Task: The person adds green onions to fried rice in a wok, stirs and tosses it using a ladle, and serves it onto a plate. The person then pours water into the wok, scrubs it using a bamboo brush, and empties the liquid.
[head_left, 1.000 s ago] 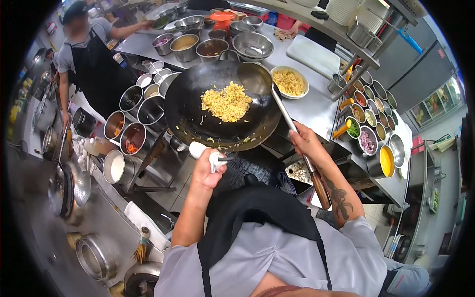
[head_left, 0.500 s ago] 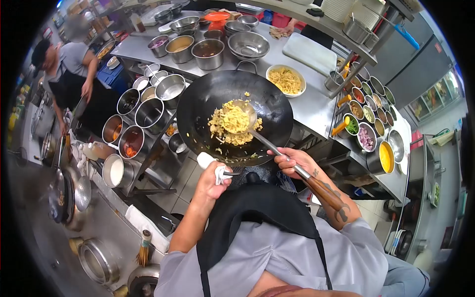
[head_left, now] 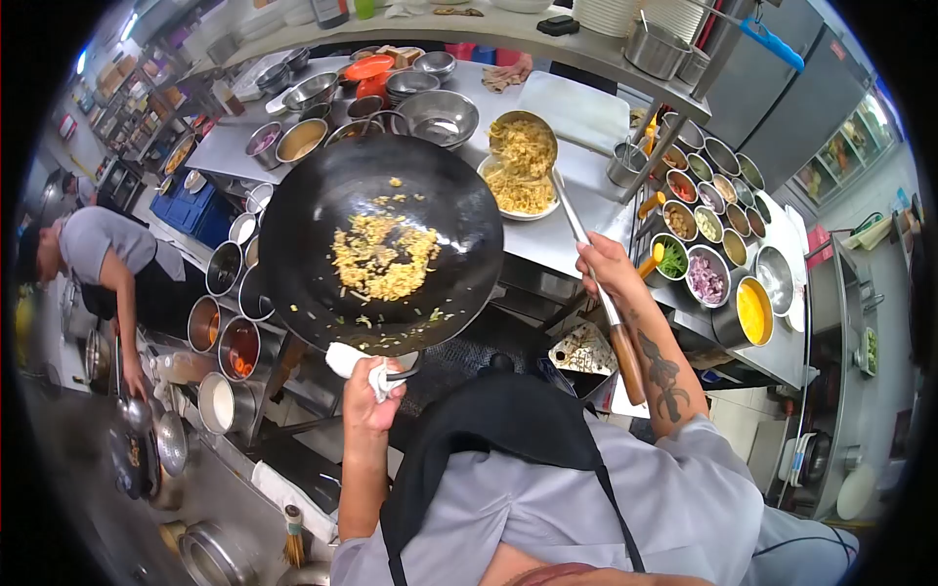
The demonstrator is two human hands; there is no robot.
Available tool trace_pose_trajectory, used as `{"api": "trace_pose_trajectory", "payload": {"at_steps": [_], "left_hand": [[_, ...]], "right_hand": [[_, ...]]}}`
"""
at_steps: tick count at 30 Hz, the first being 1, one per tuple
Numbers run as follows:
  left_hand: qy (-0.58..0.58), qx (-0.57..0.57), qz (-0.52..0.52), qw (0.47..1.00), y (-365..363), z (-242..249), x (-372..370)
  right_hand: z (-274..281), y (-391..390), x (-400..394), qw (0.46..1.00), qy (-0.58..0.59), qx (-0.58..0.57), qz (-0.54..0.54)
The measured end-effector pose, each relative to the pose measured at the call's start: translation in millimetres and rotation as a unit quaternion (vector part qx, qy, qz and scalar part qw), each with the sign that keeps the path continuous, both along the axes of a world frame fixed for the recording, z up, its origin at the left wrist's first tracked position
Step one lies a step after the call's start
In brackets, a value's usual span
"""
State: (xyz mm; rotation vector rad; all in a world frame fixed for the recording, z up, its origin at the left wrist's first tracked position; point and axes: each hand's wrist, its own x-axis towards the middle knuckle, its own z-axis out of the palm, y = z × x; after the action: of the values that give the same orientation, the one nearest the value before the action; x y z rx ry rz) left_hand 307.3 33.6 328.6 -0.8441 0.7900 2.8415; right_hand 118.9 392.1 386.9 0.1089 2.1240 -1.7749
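My left hand (head_left: 373, 393) is closed round a white cloth (head_left: 344, 359) on the handle of a large black wok (head_left: 459, 234). Fried rice (head_left: 386, 259) lies spread over the wok's middle, with bits along its near side. In my right hand (head_left: 606, 266) is the metal shaft of a wooden-handled ladle (head_left: 590, 234). Its bowl, heaped with rice, is tipped over a white bowl (head_left: 532, 216) at the wok's far right. That bowl holds more rice, partly hidden behind the ladle.
Steel pots and bowls (head_left: 437, 117) and a white cutting board (head_left: 575, 105) occupy the back counter. Ingredient tins (head_left: 707, 273) stand at right. A co-worker (head_left: 107, 252) leans over pans at left. Another person's hand (head_left: 513, 70) holds a cloth at the back.
The ladle has lifted rice out of the wok and moved up and right to the white bowl. My left hand and the wok have shifted left. The co-worker at left leans lower.
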Motion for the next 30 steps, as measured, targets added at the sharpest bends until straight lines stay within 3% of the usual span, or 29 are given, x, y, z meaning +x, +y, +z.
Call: {"api": "trace_pose_trajectory", "payload": {"at_steps": [3,5,9,11,13,14,21,27,30], "left_hand": [[-0.014,-0.019,0.030,0.999,2,7,-19],[-0.018,-0.018,0.043,0.999,4,7,-27],[-0.008,-0.006,0.050,0.999,6,11,-45],[0.003,-0.003,0.051,0.999,9,11,-52],[0.005,-0.017,0.063,0.998,13,8,-62],[0.002,-0.017,0.068,0.998,15,9,-67],[-0.005,-0.030,0.073,0.997,16,6,-102],[0.020,-0.007,0.043,0.999,12,6,-131],[0.025,0.002,0.021,0.999,10,3,-148]], "right_hand": [[-57,16,-49,0.993,0.088,0.080,0.016],[-95,23,-78,0.982,0.076,0.171,0.030],[-91,34,-96,0.995,0.015,0.088,0.034],[-93,41,-91,0.968,0.165,0.178,0.059],[-97,36,-86,0.879,0.357,0.309,0.059],[-95,38,-82,0.895,0.280,0.340,0.069],[-99,42,-79,0.862,0.297,0.406,0.055],[-82,40,-67,0.882,0.340,0.327,0.003],[-72,39,-59,0.890,0.321,0.323,0.030]]}}
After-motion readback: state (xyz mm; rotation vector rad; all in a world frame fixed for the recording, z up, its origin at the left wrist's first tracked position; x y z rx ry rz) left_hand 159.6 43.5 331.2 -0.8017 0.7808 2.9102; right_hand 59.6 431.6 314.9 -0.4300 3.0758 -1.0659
